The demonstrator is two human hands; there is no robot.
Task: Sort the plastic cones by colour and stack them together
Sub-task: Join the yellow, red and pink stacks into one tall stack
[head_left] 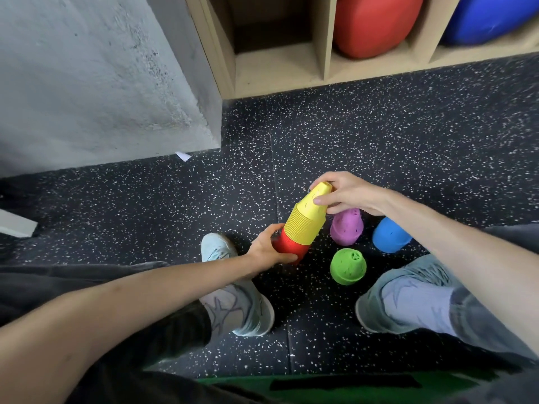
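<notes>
A stack of yellow cones sits on top of a stack of red cones, the whole column tilted to the right above the floor. My left hand grips the red base. My right hand holds the yellow tip with fingers and thumb. On the floor to the right stand a purple cone stack, a blue cone stack and, nearer to me, a green cone stack. My right hand partly covers the purple stack.
Dark speckled rubber floor. My two feet in pale shoes flank the cones. A grey concrete block is at left. A wooden cubby shelf at the back holds a red ball and a blue ball.
</notes>
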